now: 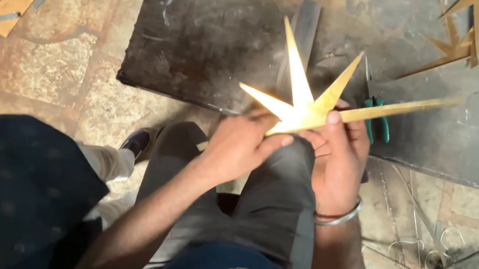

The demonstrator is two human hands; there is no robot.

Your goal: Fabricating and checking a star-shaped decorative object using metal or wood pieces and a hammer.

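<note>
Item — brass star piece, above our knee at the steel plate's edge: left hand and right hand both clamped on it — we'd keep fingers behind the points.

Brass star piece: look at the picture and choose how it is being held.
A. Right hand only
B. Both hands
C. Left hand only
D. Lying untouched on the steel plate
B: the left hand and right hand both grip the star, raised above the plate.
</note>
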